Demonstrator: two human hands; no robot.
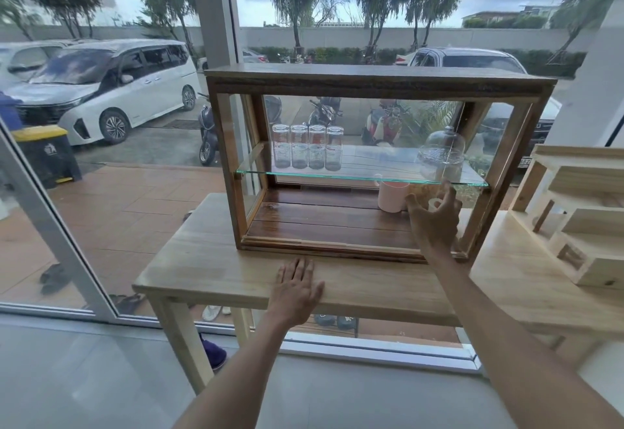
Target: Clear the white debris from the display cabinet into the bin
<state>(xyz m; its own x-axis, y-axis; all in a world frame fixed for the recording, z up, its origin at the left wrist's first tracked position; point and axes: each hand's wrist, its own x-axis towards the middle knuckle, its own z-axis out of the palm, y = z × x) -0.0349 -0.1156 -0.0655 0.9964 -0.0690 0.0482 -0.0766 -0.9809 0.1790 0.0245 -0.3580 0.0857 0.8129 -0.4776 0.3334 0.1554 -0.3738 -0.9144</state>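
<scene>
The wooden display cabinet [378, 82] stands on a light wooden table [209, 260] with its front open. My right hand [435, 222] reaches into the lower compartment at the right, fingers spread and curled around a small white piece [435, 205] on the dark wooden floor. Whether the fingers touch it I cannot tell. A pink cup [391, 197] stands just left of that hand. My left hand [295, 290] lies flat on the table's front edge, holding nothing.
On the glass shelf [337, 175] stand several upturned drinking glasses [307, 152] at the left and a glass dome [440, 155] at the right. A pale wooden rack [580, 216] sits on the right. Outside the window stands a yellow-lidded bin [45, 155].
</scene>
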